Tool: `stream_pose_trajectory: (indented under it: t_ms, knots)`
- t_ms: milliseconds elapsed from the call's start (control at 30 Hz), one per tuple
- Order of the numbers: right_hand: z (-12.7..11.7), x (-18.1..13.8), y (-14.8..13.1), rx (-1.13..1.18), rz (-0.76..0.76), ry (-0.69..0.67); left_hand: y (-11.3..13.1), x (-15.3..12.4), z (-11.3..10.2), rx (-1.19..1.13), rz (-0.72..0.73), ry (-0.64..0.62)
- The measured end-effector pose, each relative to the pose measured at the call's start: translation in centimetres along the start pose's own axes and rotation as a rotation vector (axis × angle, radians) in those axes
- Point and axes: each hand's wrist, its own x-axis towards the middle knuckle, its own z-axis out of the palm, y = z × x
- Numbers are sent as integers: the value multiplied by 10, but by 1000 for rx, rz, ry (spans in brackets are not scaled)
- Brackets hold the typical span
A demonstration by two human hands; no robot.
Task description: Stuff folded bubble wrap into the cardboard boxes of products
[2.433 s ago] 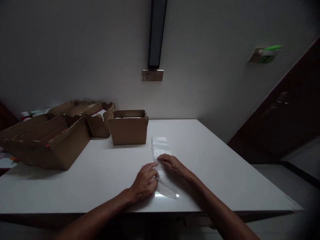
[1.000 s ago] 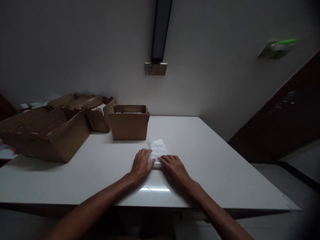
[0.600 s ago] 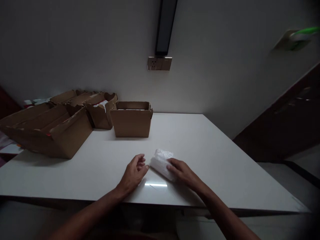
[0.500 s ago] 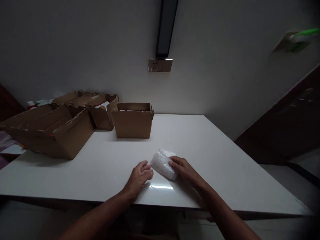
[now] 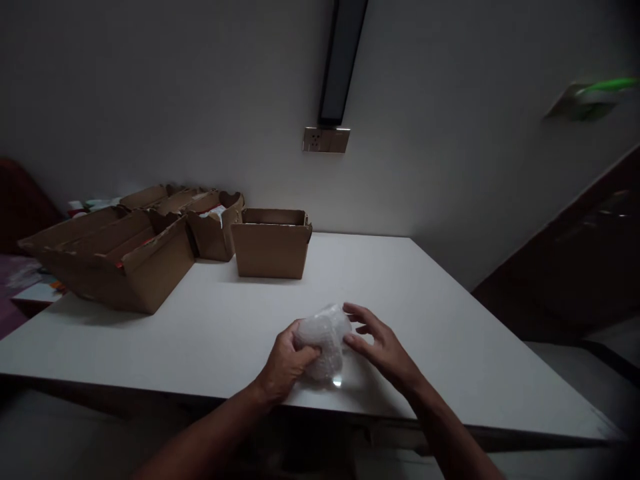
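Observation:
A bundle of clear bubble wrap (image 5: 327,340) is near the front edge of the white table (image 5: 400,300). My left hand (image 5: 290,360) grips its left side, the thumb across the front and the other fingers mostly hidden behind. On the other side, my right hand (image 5: 377,343) has its fingers apart, the fingertips close to the bundle's right edge. Whether they touch it I cannot tell. What, if anything, is inside the wrap cannot be made out.
A small cardboard box (image 5: 273,250) stands behind the bundle. Larger open cardboard boxes (image 5: 135,267) fill the left side of the table. A socket plate (image 5: 327,140) is on the wall, below a dark vertical strip (image 5: 343,63).
My left hand has closed on the bubble wrap, which is turned and tilted up toward me. My right hand has loosened from it and opened.

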Motion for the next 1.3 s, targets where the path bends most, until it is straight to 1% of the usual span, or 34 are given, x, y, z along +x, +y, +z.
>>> stream_pose_trajectory:
  t_ms: [67,100,133,167,233,267,367,433,500,567,633,700,733,800,867,933,967,1033,1100,1133,1167,1233,1300]
  knots:
    - [1,5,-5,159,8,-147,10,-2,-3,167,18,-85]
    - [5,7,-7,204,9,-195,13,-3,-5,240,40,-91]
    - [9,8,-11,221,8,-215,16,-3,-7,296,68,-73]
    - [15,9,-14,220,6,-207,17,-3,-9,324,94,-46]
    - [26,8,-21,227,-3,-147,18,-4,-14,297,124,-20]
    - [31,7,-24,253,-13,-118,17,-5,-17,254,119,-41]
    - [41,6,-28,319,-69,-74,16,-9,-27,170,57,-181]
    - [41,5,-28,316,-85,-48,18,-11,-31,188,28,-209]
    - [36,6,-25,334,-74,-28,22,-12,-34,208,16,-213]
    - [29,9,-23,401,-45,-83,27,-11,-35,212,-3,-257]
    - [26,12,-21,450,-10,-226,29,-9,-35,227,-8,-298]
    - [29,17,-20,416,25,-341,26,-6,-36,312,31,-268]
    - [34,18,-20,380,37,-366,22,-5,-37,377,58,-227]
    - [43,22,-19,315,51,-357,16,-2,-41,525,87,-142]
    - [49,25,-18,303,54,-303,17,2,-48,650,76,-118]
    - [46,28,-16,308,57,-224,30,10,-57,732,104,-105]
    - [42,29,-15,307,60,-183,41,17,-62,774,165,-82]
    - [31,31,-13,294,68,-111,72,37,-72,894,383,12]
    - [20,30,-10,283,76,-53,107,68,-82,1086,639,113]
    - [17,29,-9,277,83,-33,124,85,-88,1195,738,166]
    - [14,27,-8,270,91,-20,139,103,-93,1302,786,205]
    - [10,22,-6,253,105,-15,161,135,-103,1449,756,258]
    - [6,17,-5,222,104,-4,172,155,-111,1503,692,240]
